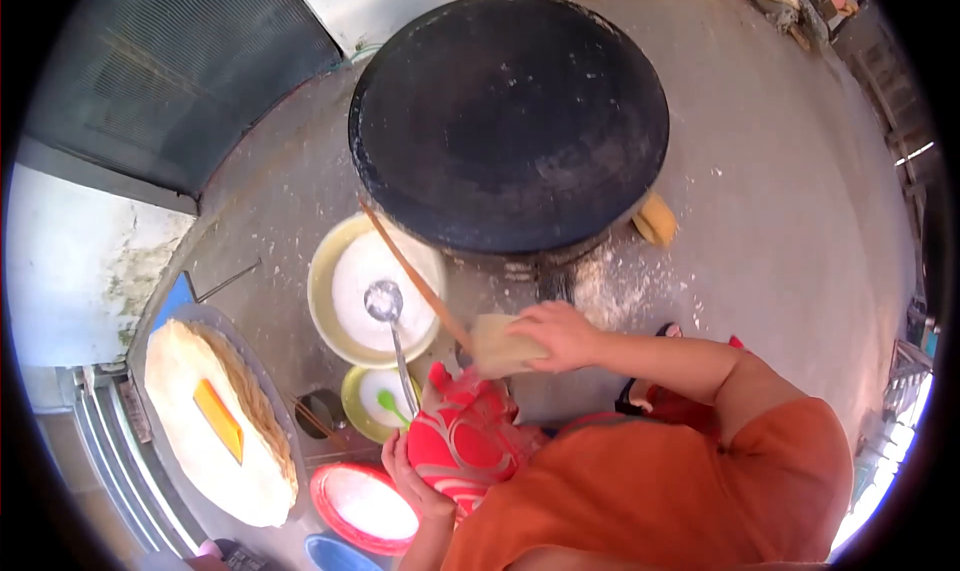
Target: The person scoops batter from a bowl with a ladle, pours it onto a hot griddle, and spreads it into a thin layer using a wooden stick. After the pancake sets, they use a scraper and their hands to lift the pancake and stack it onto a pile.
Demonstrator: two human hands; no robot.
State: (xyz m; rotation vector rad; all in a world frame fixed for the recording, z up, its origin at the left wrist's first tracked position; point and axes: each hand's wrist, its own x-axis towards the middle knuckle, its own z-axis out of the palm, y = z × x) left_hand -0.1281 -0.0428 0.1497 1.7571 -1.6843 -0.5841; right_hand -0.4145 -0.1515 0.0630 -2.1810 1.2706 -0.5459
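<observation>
My right hand [560, 337] grips a beige, block-like thing [505, 347], somewhat blurred, whose exact kind I cannot make out. It is held above the crumpled top of a red bag [468, 441] with pale swirls. Against the bag's left side curls my left hand [412, 479], its fingers partly hidden behind it. Close by, a long wooden stick [415, 276] slants over the rim of a large cream bowl [325, 306] of white flour or batter. A metal ladle [384, 301] rests in that bowl. A smaller green bowl [352, 403] holds white stuff and a green spoon [390, 403].
A big round black griddle [510, 121] stands ahead, with a yellow cloth [655, 221] at its edge. At left, stacked flatbreads [180, 411] carry an orange scraper [218, 421]. A red basin [322, 491] and a blue one [335, 551] sit at lower left. White powder spots the floor.
</observation>
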